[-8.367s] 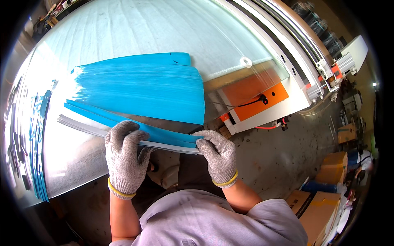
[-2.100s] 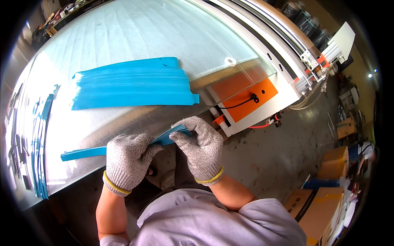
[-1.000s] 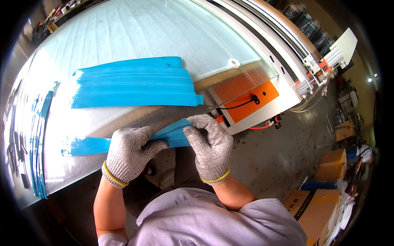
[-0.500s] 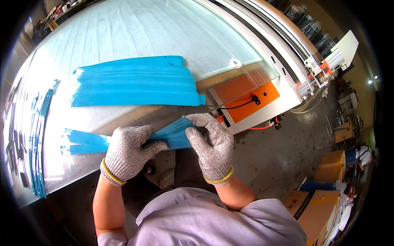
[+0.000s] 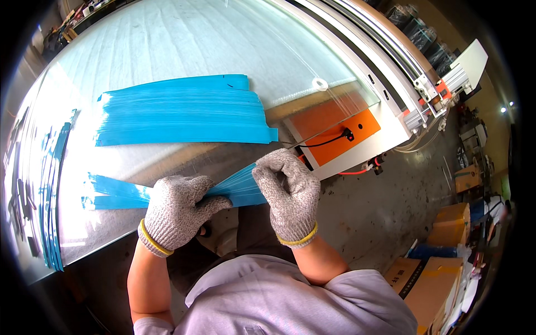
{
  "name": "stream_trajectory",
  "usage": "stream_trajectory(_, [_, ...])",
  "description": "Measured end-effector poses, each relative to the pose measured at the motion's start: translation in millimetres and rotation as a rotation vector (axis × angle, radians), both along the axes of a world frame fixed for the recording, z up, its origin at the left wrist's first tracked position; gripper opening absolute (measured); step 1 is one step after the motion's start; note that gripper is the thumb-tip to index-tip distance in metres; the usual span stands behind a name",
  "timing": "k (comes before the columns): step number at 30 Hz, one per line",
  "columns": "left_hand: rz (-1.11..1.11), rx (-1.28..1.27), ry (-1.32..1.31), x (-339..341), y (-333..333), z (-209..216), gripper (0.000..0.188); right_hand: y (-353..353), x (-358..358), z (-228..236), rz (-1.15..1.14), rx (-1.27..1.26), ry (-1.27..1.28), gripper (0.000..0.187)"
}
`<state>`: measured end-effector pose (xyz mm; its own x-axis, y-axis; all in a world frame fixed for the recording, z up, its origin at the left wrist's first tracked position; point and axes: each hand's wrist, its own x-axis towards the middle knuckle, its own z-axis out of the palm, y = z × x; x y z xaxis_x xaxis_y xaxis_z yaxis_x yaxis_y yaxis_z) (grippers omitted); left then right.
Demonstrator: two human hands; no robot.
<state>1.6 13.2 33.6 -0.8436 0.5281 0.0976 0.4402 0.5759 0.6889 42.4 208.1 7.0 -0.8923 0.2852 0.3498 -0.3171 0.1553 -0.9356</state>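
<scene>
A fanned bundle of thin blue strips (image 5: pixel 237 187) spans between my two hands above the table's near edge. My left hand (image 5: pixel 180 211), in a grey knit glove with a yellow cuff, is closed round its middle, thumb on top. The bundle's left ends (image 5: pixel 114 192) spread apart over the table. At the right end, my right hand (image 5: pixel 290 192), gloved the same way, pinches the strips between thumb and curled fingers; its fingertips are partly hidden. Just beyond lies a wide stack of similar blue strips (image 5: pixel 181 114), flat on the table.
The glass-like tabletop (image 5: pixel 195 44) carries more blue strips (image 5: pixel 54 195) and dark strips (image 5: pixel 23 206) at the left. A white machine rail (image 5: pixel 357 61) runs along the right, with an orange panel (image 5: pixel 357 134) and a black cable. Cardboard boxes (image 5: pixel 430 285) stand on the floor at right.
My right hand's fingers have curled in more tightly at the strips' right end, and the hand has turned slightly. My left hand keeps its hold, nearly still.
</scene>
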Motion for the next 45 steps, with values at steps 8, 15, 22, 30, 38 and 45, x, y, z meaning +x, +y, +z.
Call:
stream_trajectory(8, [0.004,0.018,0.041,-2.3,-1.3,-5.0,0.034,5.3,0.8,-8.7,0.080,-0.017,-0.013,0.017])
stream_trajectory(15, [-0.042,-0.020,0.028,-7.3,-4.1,-4.2,0.029,12.0,10.5,-11.0,0.334,-0.282,-0.252,0.043])
stream_trajectory(22, [-0.108,-0.211,0.112,-12.3,-2.3,-1.8,0.025,9.2,0.2,-12.4,0.017,0.317,0.031,0.050])
stream_trajectory(30, [-0.200,-0.155,0.041,-30.4,-13.4,-2.0,0.028,-3.4,-19.8,9.2,0.097,1.372,0.516,0.019])
stream_trajectory(38, [0.160,0.234,0.082,44.2,-30.3,-5.0,0.024,17.2,-21.7,9.6,0.367,0.959,0.220,0.028])
stream_trajectory(45, [0.503,1.259,-0.581,55.2,-56.1,-23.7,0.051,21.8,-4.5,8.8,0.592,0.586,0.038,0.035])
